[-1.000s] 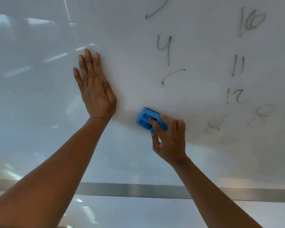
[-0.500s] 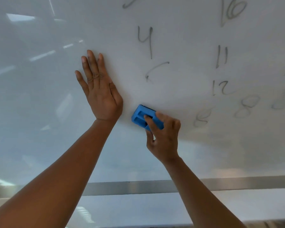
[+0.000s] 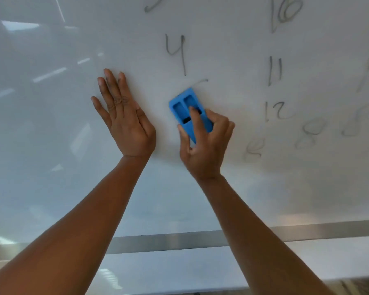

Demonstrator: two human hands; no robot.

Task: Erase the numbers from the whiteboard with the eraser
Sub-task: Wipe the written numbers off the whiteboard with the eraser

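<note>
Two hands up on whiteboard: left hand flat, fingers straight, bracing. Right hand grips blue eraser mid-board, just below the 4. Eraser prob. light, stiff plastic back w/ soft pad; hold by sides, press flat.

The whiteboard bears handwritten numbers in faded marker: 4, 16, 11, 12, and two smudged 8s lower right
</note>
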